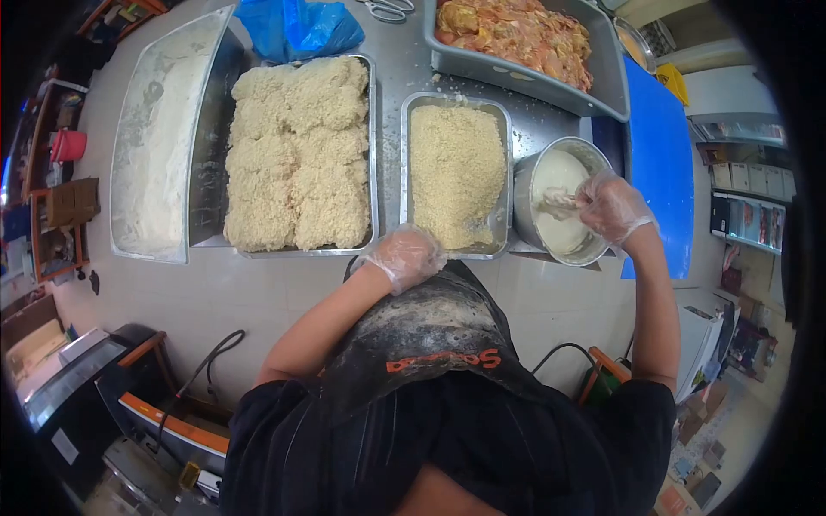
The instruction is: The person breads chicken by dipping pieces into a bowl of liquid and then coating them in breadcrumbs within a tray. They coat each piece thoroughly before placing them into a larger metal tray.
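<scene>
My right hand [613,206], in a clear plastic glove, is closed on a batter-coated piece of meat [559,199]. That piece hangs over a round metal pot [527,211] of white batter [559,176], touching or just above its surface. My left hand [404,256], gloved too, is curled like a fist at the front table edge, and I see nothing in it. Just beyond it, a small metal tray [406,163] holds pale crumbs [458,159]. To its left, a larger metal tray [373,155] is filled with crumb-coated pieces [297,155].
A deep metal pan [206,163] of white flour stands far left. At the back are a blue plastic bag [301,30], scissors [389,10] and a grey tub [516,77] of raw marinated meat [525,39]. A blue board [661,172] lies right of the pot.
</scene>
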A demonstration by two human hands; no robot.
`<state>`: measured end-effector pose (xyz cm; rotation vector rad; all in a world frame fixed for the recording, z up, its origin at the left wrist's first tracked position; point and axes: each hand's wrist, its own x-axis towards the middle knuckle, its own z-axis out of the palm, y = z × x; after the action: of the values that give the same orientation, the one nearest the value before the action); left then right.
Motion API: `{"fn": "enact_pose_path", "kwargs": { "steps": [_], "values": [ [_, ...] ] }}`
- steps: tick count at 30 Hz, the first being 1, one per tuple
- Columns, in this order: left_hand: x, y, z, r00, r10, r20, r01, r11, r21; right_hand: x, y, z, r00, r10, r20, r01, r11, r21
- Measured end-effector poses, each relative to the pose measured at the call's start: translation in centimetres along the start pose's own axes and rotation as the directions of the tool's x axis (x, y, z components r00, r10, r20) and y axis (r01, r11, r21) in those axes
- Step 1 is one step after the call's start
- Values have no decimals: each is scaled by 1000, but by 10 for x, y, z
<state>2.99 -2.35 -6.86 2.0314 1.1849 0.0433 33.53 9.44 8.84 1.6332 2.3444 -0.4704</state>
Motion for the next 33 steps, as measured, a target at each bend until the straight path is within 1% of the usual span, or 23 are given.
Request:
{"fn": "enact_pose_path", "kwargs": {
  "steps": [1, 4, 7, 10, 11, 13, 14, 16, 17, 18, 19, 21, 22, 24, 25, 26, 27, 28, 29, 30, 32, 33],
  "values": [
    [-1, 1, 0, 1000, -8, 1, 8, 1000, -25, 1, -4, -3, 1000, 13, 24, -12, 1000, -28],
    [-2, 1, -1, 1000, 10, 14, -9, 997, -71, 5, -17, -22, 995, -69, -71, 64, 996, -64],
    [-6, 7, -16, 997, -23, 67, 29, 996, -81, 10, -30, -51, 978, -149, -148, 140, 987, -74],
    [-2, -1, -19, 996, -69, 60, 69, 998, -8, 10, -56, -66, 929, -268, -256, 235, 960, -154],
    [0, -9, -16, 998, -59, 17, 59, 998, 5, 14, -61, -57, 909, -314, -275, 248, 936, -249],
    [6, -25, -8, 997, -41, -69, 43, 999, 26, 18, -90, -37, 956, -181, -230, 121, 959, -255],
    [10, -23, -16, 994, -90, -58, 92, 996, 19, 21, -98, -22, 972, -113, -207, 57, 964, -259],
    [21, -10, -42, 980, -196, -35, 196, 981, 4, 37, -79, 39, 923, -357, -143, 314, 914, -259],
    [28, -4, -53, 965, -248, -89, 245, 969, -40, 46, -90, 49, 975, -221, 0, 215, 948, -237],
    [37, 4, -62, 943, -301, -139, 291, 953, -88, 54, -101, 59, 986, -79, 145, 111, 967, -230],
    [44, 7, -66, 917, -354, -182, 333, 933, -137, 67, -99, 81, 993, -41, 109, 58, 985, -160],
    [69, -10, -45, 915, -370, -158, 372, 928, -22, 94, -91, 135, 998, 54, 46, -53, 999, -13],
    [76, -16, -37, 916, -374, -148, 383, 923, 39, 94, -90, 155, 995, 92, 26, -92, 995, 21],
    [64, 4, -41, 922, -388, -10, 387, 922, -24, 83, -92, 182, 986, 168, -8, -166, 982, 92],
    [57, 13, -40, 919, -390, 58, 393, 918, -53, 74, -99, 185, 979, 204, 6, -202, 964, 174],
    [57, 14, -25, 912, -408, 29, 409, 907, -103, 64, -109, 188, 970, 241, 24, -239, 936, 257],
    [52, 25, -24, 905, -425, 5, 421, 894, -151, 58, -114, 190, 959, 279, 48, -279, 899, 339],
    [50, 33, -27, 897, -441, -17, 429, 881, -198, 59, -110, 199, 951, 302, 65, -295, 828, 476],
    [53, 37, -35, 900, -392, 191, 420, 897, -137, 61, -104, 215, 943, 321, 83, -304, 738, 602],
    [55, 34, -34, 900, -409, 152, 435, 863, -257, 61, -106, 211, 936, 337, 103, -306, 630, 714],
    [61, 29, -29, 888, -453, 85, 433, 758, -488, 57, -102, 197, 948, 313, 48, -173, 385, 906],
    [63, 30, -37, 888, -457, 51, 427, 778, -461, 53, -102, 179, 951, 308, 18, -98, 246, 964]
  ]
}}
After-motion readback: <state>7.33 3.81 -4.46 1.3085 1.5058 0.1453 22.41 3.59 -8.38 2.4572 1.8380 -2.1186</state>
